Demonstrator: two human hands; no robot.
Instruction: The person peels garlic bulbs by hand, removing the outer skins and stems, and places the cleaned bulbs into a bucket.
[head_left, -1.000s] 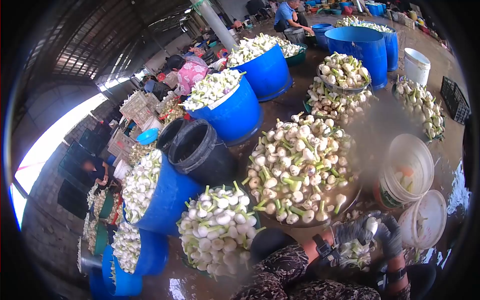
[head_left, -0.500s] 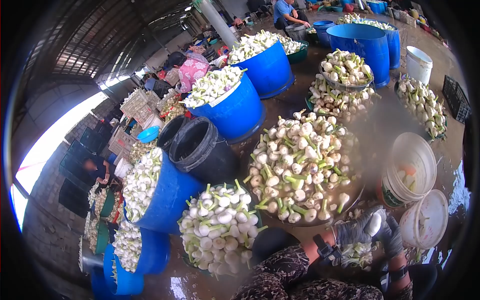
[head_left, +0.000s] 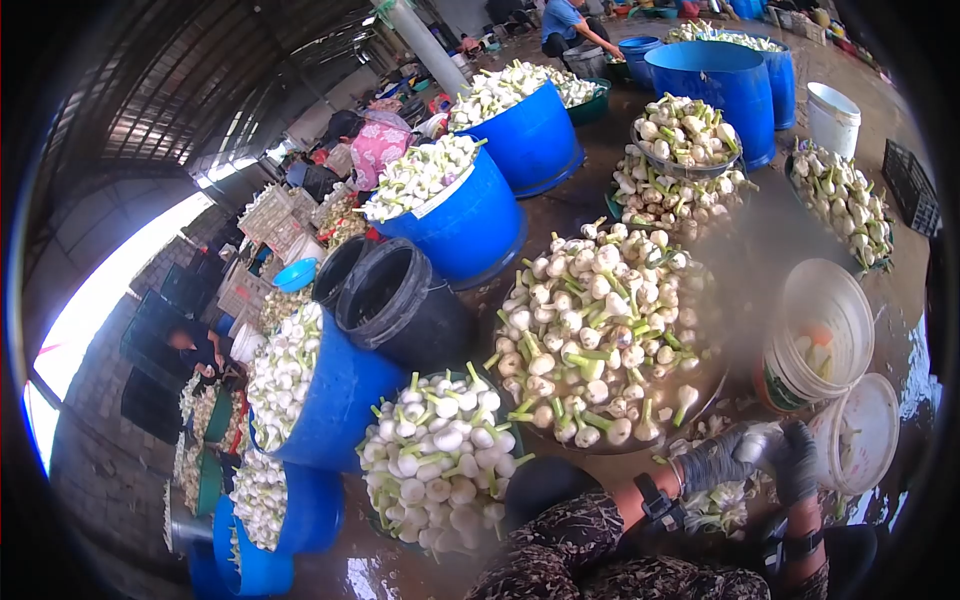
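My left hand [head_left: 715, 462], in a grey glove with a dark watch at the wrist, is closed around a white garlic bulb [head_left: 750, 447] at the lower right. My right hand [head_left: 795, 462], gloved too, is closed against the bulb's other side; its fingertips are partly hidden. Beneath both hands lie pale peelings and stalks [head_left: 718, 508]. Just beyond them is a wide round basin [head_left: 705, 405] heaped with unpeeled-looking garlic bulbs [head_left: 600, 330]. To the left stands a pile of cleaner white bulbs [head_left: 435, 460].
White buckets [head_left: 825, 330] stand at the right, one tipped [head_left: 855, 435]. Black buckets [head_left: 405, 300] and blue tubs [head_left: 335, 390] of garlic line the left. A person in blue [head_left: 565, 22] crouches at the back. The floor is wet.
Both hands have shifted slightly right with the bulb, which is now more covered by the fingers. The person at the back has leaned forward and reached down.
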